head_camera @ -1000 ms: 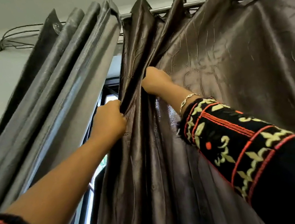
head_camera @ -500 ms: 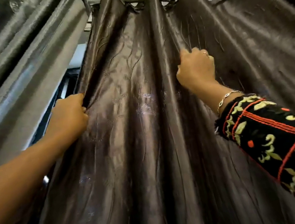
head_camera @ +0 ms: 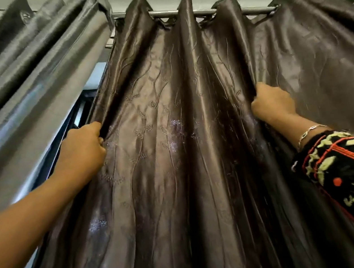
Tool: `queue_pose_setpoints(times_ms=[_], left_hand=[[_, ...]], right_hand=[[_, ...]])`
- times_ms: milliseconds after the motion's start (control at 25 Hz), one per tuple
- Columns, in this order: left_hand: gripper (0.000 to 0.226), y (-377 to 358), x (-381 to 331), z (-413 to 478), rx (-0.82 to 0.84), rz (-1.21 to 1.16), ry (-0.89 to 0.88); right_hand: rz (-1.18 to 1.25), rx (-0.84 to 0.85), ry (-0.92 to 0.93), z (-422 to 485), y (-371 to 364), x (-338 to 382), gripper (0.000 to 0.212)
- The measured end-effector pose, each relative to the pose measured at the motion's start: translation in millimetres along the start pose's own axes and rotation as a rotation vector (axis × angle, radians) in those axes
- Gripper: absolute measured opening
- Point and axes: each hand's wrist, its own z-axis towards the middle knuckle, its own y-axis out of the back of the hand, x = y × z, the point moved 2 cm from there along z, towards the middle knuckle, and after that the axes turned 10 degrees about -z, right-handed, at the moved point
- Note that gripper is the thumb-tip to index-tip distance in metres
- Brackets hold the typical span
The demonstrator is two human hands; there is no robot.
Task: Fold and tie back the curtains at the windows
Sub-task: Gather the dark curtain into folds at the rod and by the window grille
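The left hand (head_camera: 84,148) grips the brown curtain (head_camera: 175,157) at its edge, centre-left; the right hand (head_camera: 272,103) clutches a pleat. The slick fabric could slip free, spoiling the folds.

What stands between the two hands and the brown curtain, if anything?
Nothing visible. The left hand grips the brown curtain at its left edge, and the right hand grips a fold farther right. Only the curtain's own pleats lie between them.

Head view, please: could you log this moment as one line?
left hand: grips brown curtain edge | right hand: grips its fold | tie-back: not yet
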Motion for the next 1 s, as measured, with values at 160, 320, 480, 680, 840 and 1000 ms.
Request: queue_pose_setpoints(times_ms=[160, 320, 480, 680, 840, 1000], left_hand=[[0.021, -4, 11, 2, 0.0, -0.013, 0.004], [0.01, -6, 19, -1, -0.009, -0.057, -0.023], [0.01, -15, 25, -1, 0.0, -0.071, -0.013], [0.014, -25, 26, -2, -0.024, -0.081, 0.006], [0.02, -30, 18, -6, -0.059, -0.04, 0.016], [0.02, -50, 7, -9, -0.064, -0.019, 0.067]], right_hand=[[0.066, 0.025, 0.027, -2, -11, 54, 0.029], [0.288, 0.071, 0.107, -10, -20, 118, 0.036], [0.385, 0.097, 0.152, -16, -16, 165, 0.038], [0.395, 0.106, 0.226, -9, -18, 159, 0.035], [0.418, 0.042, 0.168, 1, -26, 103, 0.043], [0.33, -0.247, -0.05, 9, -14, 23, 0.034]])
